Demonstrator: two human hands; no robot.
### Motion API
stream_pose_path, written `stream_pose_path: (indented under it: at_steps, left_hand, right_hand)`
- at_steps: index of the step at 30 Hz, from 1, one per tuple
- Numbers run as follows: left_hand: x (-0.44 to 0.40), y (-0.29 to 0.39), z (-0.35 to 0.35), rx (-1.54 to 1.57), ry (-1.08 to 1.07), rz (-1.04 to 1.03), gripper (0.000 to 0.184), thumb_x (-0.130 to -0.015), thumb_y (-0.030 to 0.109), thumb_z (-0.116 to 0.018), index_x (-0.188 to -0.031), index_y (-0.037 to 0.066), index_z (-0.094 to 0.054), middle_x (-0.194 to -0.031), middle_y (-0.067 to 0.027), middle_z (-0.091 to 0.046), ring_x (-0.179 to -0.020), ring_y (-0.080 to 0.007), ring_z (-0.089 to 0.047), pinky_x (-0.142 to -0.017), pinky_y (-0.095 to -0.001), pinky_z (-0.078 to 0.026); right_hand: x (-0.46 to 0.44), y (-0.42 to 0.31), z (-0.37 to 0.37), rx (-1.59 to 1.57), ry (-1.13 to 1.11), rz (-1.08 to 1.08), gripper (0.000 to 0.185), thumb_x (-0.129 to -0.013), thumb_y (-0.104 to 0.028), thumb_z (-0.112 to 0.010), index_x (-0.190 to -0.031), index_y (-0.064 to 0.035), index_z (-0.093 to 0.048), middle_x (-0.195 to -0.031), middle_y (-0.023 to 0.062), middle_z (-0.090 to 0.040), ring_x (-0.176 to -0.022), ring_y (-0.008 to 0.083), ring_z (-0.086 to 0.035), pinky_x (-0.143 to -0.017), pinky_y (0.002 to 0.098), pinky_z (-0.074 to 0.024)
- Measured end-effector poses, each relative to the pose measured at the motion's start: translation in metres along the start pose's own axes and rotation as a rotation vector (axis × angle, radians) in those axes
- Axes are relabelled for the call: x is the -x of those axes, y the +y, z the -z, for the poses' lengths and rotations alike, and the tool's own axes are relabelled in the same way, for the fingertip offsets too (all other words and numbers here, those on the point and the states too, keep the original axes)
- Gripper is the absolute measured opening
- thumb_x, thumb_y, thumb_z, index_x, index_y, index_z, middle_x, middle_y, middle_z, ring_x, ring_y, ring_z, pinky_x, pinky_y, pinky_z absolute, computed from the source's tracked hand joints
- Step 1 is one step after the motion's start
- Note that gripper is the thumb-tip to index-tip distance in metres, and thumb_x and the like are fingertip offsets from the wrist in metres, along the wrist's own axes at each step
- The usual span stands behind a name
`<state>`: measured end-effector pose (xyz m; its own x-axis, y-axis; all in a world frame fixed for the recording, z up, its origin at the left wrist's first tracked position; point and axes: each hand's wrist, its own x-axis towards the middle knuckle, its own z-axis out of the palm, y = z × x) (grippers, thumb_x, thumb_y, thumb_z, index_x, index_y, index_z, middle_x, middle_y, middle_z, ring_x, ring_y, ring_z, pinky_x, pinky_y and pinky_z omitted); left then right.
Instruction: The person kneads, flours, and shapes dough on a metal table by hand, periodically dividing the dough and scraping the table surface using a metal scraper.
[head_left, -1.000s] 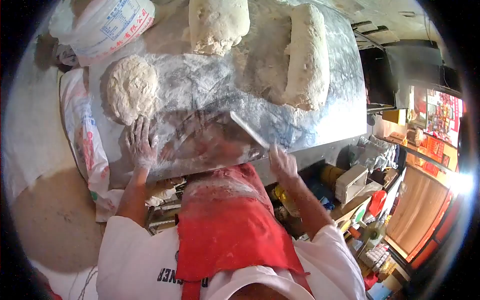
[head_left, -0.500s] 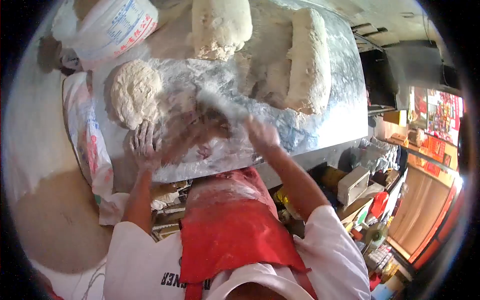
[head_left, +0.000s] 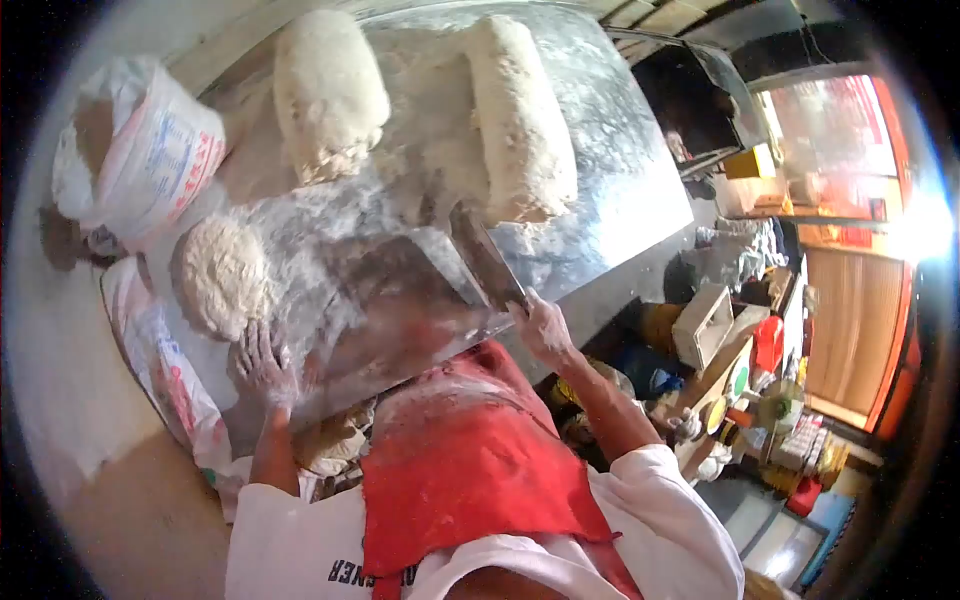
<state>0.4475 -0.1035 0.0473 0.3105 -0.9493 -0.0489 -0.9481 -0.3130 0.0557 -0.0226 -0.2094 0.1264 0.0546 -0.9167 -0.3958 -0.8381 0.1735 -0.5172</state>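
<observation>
My floury left hand (head_left: 265,368) lies flat with fingers stretched out, its fingertips at the near edge of a rounded lump of dough (head_left: 224,278). In my right hand (head_left: 546,328) is the handle of a cleaver (head_left: 484,258), its broad blade pointing up and left over the work surface. Beyond the blade tip lies a long, flour-coated roll of dough (head_left: 520,120). Another thick dough log (head_left: 328,95) rests further left. Loose flour is smeared over the metal worktop (head_left: 610,120), with a barer, shiny patch between my hands.
An open printed sack (head_left: 150,150) stands at the back left. Another printed plastic bag (head_left: 165,370) lies along the table's left edge. Boxes, a white container (head_left: 703,325) and a fan (head_left: 780,405) crowd the area to the right. My red apron (head_left: 480,470) is against the table's front edge.
My right hand has swung the cleaver right, off the floury middle toward the table's front edge. The view has shifted and tilted. My left hand stays by the dough lump.
</observation>
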Motion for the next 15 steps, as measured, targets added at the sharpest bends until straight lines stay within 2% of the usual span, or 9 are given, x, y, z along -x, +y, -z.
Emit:
stream_pose_path:
  at_steps: [1,3,5,6,8,9,12,14,15]
  left_hand:
    - [0.000,0.003,-0.001,0.006,0.011,-0.019,0.061,-0.094,0.037,-0.052,-0.151,0.018,-0.040,-0.157,-0.0034,-0.037,-0.145,-0.0270,-0.032,-0.118,-0.0499,-0.021]
    - [0.002,-0.002,-0.007,-0.015,0.056,-0.031,0.060,-0.095,0.038,-0.051,-0.150,0.017,-0.040,-0.157,-0.0033,-0.037,-0.146,-0.0273,-0.031,-0.118,-0.0507,-0.021]
    - [0.002,-0.001,-0.010,-0.009,0.099,-0.043,0.060,-0.095,0.036,-0.053,-0.150,0.017,-0.040,-0.156,-0.0033,-0.038,-0.146,-0.0278,-0.030,-0.118,-0.0513,-0.021]
    - [0.004,0.001,-0.011,-0.021,0.103,-0.026,0.061,-0.094,0.036,-0.054,-0.150,0.016,-0.040,-0.156,-0.0050,-0.038,-0.146,-0.0284,-0.029,-0.118,-0.0519,-0.021]
    - [0.002,0.026,-0.006,-0.026,0.050,0.068,0.062,-0.094,0.032,-0.056,-0.150,0.012,-0.038,-0.154,-0.0119,-0.039,-0.146,-0.0330,-0.030,-0.117,-0.0521,-0.023]
    - [0.000,0.047,0.000,-0.030,0.056,0.068,0.062,-0.094,0.032,-0.056,-0.150,0.012,-0.038,-0.154,-0.0119,-0.039,-0.146,-0.0330,-0.030,-0.117,-0.0521,-0.023]
    - [-0.020,0.143,0.033,0.474,-0.025,-0.198,0.052,-0.102,0.030,-0.048,-0.149,0.009,-0.039,-0.152,-0.0158,-0.040,-0.141,-0.0311,-0.037,-0.117,-0.0417,-0.028]
    - [-0.053,0.202,0.002,0.856,-0.153,-0.045,0.049,-0.106,0.031,-0.042,-0.148,0.006,-0.039,-0.151,-0.0167,-0.043,-0.140,-0.0298,-0.039,-0.117,-0.0399,-0.029]
    - [-0.075,0.231,-0.004,0.947,-0.173,-0.051,0.049,-0.107,0.032,-0.040,-0.148,0.005,-0.039,-0.152,-0.0163,-0.041,-0.141,-0.0292,-0.038,-0.117,-0.0398,-0.028]
  right_hand:
    - [0.012,0.012,0.007,-0.003,0.022,-0.007,0.029,-0.095,-0.023,-0.060,-0.113,0.0000,-0.059,-0.081,0.0234,-0.066,-0.077,0.0424,-0.065,-0.069,0.0479,-0.0485]
    - [0.033,0.048,0.020,-0.317,-0.006,-0.156,0.028,-0.094,-0.020,-0.061,-0.113,0.0010,-0.061,-0.077,0.0115,-0.065,-0.070,0.0229,-0.062,-0.066,0.0388,-0.0488]
    - [0.050,0.079,0.019,-0.670,0.150,-0.246,0.026,-0.094,-0.018,-0.063,-0.111,0.0015,-0.063,-0.079,0.0029,-0.062,-0.072,0.0117,-0.053,-0.066,0.0315,-0.0471]
    - [0.054,0.097,0.027,-0.675,0.151,-0.239,0.026,-0.094,-0.018,-0.063,-0.111,0.0015,-0.063,-0.079,0.0029,-0.062,-0.072,0.0117,-0.053,-0.066,0.0315,-0.0471]
    - [0.054,0.117,0.052,-0.351,0.328,-0.273,0.022,-0.094,-0.017,-0.062,-0.105,0.0019,-0.065,-0.080,0.0024,-0.063,-0.073,0.0122,-0.053,-0.068,0.0315,-0.0474]
    - [0.050,0.121,0.068,-0.424,0.412,-0.246,0.019,-0.095,-0.016,-0.061,-0.099,0.0020,-0.066,-0.080,0.0029,-0.063,-0.074,0.0118,-0.053,-0.070,0.0318,-0.0473]
    - [0.006,0.150,0.115,-0.294,0.546,-0.210,0.019,-0.096,-0.017,-0.061,-0.098,0.0019,-0.064,-0.080,0.0061,-0.064,-0.073,0.0136,-0.055,-0.070,0.0325,-0.0479]
    - [-0.038,0.164,0.146,-0.299,0.572,-0.147,0.022,-0.097,-0.020,-0.062,-0.103,0.0011,-0.065,-0.076,0.0090,-0.065,-0.067,0.0156,-0.054,-0.066,0.0342,-0.0487]
    - [-0.062,0.172,0.159,-0.270,0.562,-0.180,0.029,-0.096,-0.025,-0.062,-0.113,-0.0012,-0.065,-0.090,0.0149,-0.068,-0.077,0.0218,-0.063,-0.074,0.0386,-0.0512]
